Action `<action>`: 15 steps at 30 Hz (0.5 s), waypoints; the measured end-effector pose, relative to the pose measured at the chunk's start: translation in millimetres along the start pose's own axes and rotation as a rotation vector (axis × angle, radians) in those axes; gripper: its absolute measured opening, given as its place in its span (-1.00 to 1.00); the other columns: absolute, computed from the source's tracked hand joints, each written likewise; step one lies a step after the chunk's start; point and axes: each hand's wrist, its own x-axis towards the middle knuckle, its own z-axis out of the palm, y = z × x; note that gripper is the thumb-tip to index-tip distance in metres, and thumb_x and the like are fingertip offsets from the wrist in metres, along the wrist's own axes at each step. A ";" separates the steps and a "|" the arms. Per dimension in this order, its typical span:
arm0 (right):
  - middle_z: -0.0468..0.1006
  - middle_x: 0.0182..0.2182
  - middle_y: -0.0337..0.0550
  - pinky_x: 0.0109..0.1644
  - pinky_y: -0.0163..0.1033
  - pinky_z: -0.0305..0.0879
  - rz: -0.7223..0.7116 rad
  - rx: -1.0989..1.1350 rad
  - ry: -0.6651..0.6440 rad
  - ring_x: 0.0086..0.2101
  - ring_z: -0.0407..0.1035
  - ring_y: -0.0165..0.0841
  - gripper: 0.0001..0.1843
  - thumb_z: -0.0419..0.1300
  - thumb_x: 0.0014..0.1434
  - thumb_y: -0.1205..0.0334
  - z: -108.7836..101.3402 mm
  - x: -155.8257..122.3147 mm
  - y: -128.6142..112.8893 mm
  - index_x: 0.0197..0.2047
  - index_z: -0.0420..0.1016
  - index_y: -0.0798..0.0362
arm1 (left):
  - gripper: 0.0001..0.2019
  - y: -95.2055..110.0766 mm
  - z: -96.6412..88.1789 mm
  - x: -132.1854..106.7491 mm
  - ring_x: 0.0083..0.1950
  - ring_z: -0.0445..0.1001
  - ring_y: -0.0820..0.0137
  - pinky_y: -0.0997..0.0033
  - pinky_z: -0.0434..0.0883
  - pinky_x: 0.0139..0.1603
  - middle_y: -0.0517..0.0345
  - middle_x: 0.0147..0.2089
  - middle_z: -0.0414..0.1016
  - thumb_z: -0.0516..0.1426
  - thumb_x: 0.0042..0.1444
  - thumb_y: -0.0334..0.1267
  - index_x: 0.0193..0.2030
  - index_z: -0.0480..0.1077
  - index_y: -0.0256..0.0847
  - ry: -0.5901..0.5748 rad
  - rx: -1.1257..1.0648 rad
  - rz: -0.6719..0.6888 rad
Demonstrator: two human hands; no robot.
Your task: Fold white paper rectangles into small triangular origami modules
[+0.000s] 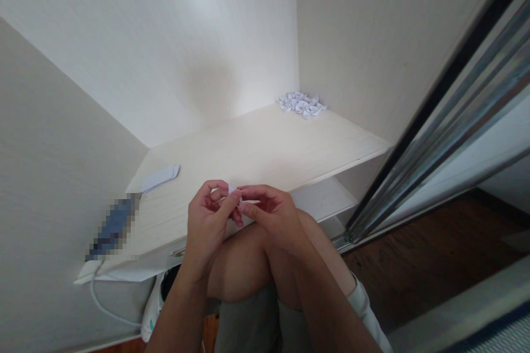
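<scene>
We pinch a white paper (231, 189) in our left hand (210, 218) and right hand (273, 212); a paper pile (301, 105) sits far right.

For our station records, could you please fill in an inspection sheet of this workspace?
Surface: pale shelf.
Job's things: small white piece at the fingertips; flat white slips on the shelf's left; pile of crumpled-looking white pieces in the far right corner.
Clutter: pixelated item at the left edge, unidentifiable.
Hands: left hand and right hand pinch the small white piece together.
Cables: white cable below the shelf's left end.
Surroundings: pale walls; metal rails and dark wooden floor at right.
</scene>
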 end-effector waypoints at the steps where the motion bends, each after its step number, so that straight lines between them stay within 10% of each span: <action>1: 0.69 -0.35 -0.21 -0.20 -0.18 0.52 0.000 0.008 -0.006 -0.36 0.54 -0.35 -0.74 0.52 -0.04 0.15 0.3 -0.2 -0.2 -0.24 0.70 -0.02 | -0.75 0.1 -1.1 -0.2 -0.61 0.44 0.50 0.54 0.38 -0.57 0.36 -0.50 0.51 0.36 0.16 -0.22 -0.18 0.35 -0.14 0.001 0.019 0.011; 15: 0.74 -0.24 -0.14 -0.10 -0.17 0.55 -0.087 -0.106 0.068 -0.22 0.60 -0.28 -0.85 0.43 0.10 0.14 -1.5 -3.2 -7.8 -0.25 0.72 -0.02 | -0.82 12.8 6.4 -14.8 -0.52 0.56 0.39 0.43 0.52 -0.48 0.21 -0.43 0.59 0.34 0.14 -0.20 -0.18 0.48 -0.16 -0.004 0.212 0.165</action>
